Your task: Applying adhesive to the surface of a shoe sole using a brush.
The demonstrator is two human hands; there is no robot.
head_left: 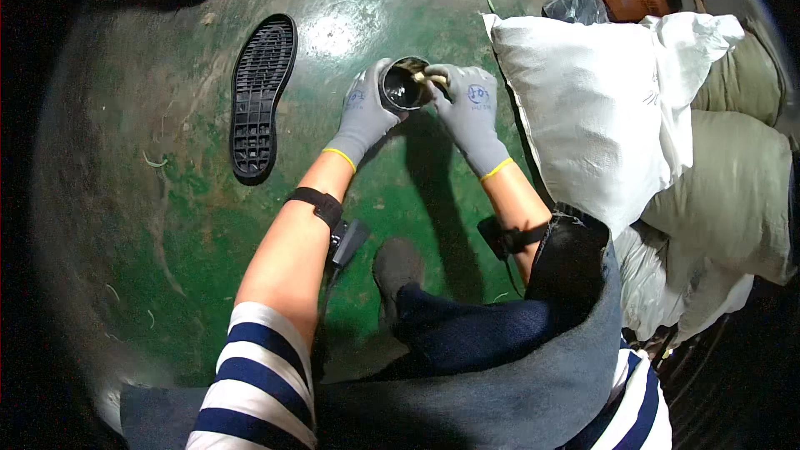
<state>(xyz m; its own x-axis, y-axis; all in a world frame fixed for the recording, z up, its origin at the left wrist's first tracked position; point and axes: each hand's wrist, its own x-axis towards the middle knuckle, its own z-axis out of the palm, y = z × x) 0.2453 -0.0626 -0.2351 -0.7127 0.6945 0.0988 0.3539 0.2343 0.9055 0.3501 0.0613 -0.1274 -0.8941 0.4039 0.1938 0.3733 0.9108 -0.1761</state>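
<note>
A small dark round can point(403, 83) is held up between the two hands, above the green floor point(167, 200). The left hand point(365, 108) is wrapped around the can's left side, fingers closed on it. The can's open mouth is turned up toward the camera. The right hand point(467, 100) is just beside the can on its right, and a small pale thing, too small to tell, is pinched at the rim. A black shoe sole point(262, 96) is seen well apart, lying to the left.
</note>
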